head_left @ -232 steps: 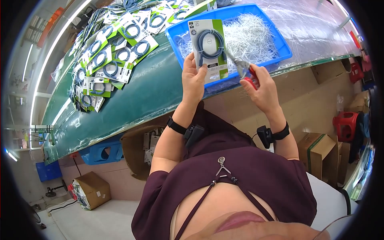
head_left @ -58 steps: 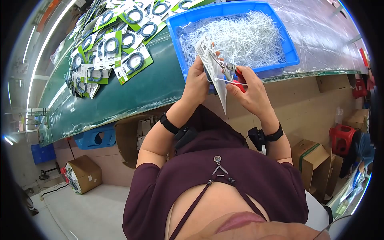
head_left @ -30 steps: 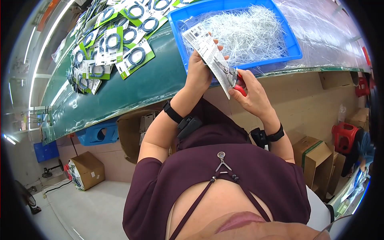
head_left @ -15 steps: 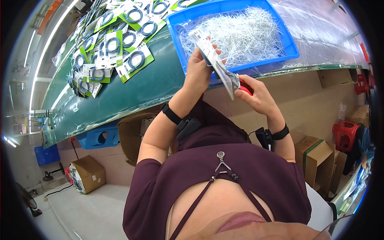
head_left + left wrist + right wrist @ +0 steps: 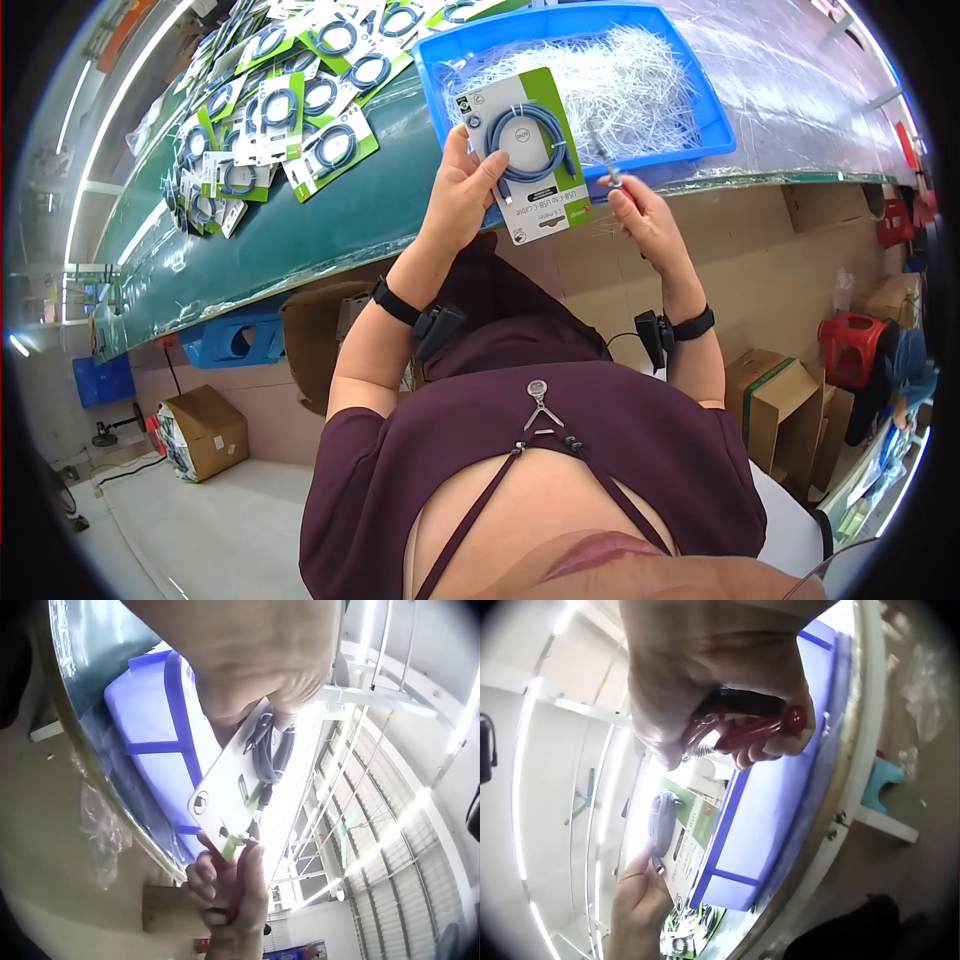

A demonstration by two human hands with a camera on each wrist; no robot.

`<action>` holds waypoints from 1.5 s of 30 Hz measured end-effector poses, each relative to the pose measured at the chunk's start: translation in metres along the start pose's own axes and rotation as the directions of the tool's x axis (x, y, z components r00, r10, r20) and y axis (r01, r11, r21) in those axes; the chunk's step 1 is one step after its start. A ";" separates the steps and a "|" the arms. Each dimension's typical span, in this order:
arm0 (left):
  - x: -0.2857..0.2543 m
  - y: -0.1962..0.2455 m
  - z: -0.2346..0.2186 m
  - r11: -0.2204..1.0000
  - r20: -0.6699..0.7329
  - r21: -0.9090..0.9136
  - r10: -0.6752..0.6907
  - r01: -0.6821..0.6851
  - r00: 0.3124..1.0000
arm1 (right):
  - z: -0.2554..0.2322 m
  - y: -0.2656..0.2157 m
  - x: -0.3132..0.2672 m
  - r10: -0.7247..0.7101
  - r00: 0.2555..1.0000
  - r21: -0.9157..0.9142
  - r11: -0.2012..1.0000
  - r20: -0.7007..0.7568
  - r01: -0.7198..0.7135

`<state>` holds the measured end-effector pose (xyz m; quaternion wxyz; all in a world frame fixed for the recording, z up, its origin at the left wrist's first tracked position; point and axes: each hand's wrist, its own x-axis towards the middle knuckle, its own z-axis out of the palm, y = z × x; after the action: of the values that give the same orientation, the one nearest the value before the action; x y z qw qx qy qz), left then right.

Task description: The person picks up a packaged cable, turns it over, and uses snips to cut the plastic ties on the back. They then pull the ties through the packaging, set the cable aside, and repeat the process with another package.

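In the head view my left hand point(image 5: 462, 195) holds a packaged USB-C cable point(image 5: 550, 190), thumb on the front and fingers behind. Its grey-blue cable is coiled on a white and green card, bound with thin white ties, and the printed front faces up. My right hand point(image 5: 652, 225) grips red-handled cutters point(image 5: 608, 168), their metal tip pointing away over the tray's near edge. A spring shows between the red handles point(image 5: 754, 733) in the right wrist view. The cutters stand just right of the card, apart from it in the head view.
Beyond the hands, a blue tray point(image 5: 728, 140) holds a heap of clear plastic strips point(image 5: 640, 90). Many carded cables point(image 5: 335, 148) lie piled on the green table point(image 5: 380, 215) at left. Cardboard boxes point(image 5: 215, 430) and a red stool point(image 5: 850, 345) stand below table height.
The card has turned from edge-on, with its back showing, to face front up. My right hand has drawn the cutters off the card to the right.
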<state>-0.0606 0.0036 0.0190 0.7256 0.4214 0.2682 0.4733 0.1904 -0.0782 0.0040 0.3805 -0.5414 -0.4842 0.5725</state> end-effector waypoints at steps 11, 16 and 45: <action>-0.018 0.001 0.013 0.889 0.009 0.342 0.321 -0.304 0.947 | 0.039 -0.060 -0.018 -0.655 0.736 -0.849 0.477 -0.171 0.228; -0.031 0.009 0.025 0.815 0.038 0.408 0.435 -0.411 0.900 | 0.043 -0.071 -0.031 -0.657 0.732 -0.817 0.514 -0.180 0.261; -0.018 0.014 0.029 0.364 0.273 0.742 0.603 -0.563 0.750 | 0.045 -0.059 0.006 -0.370 0.870 0.316 0.825 -0.326 0.469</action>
<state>-0.0514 -0.0209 0.0454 0.2404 0.7508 0.2974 0.5385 0.1403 -0.0648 0.0569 0.6543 -0.4029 -0.4181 0.4845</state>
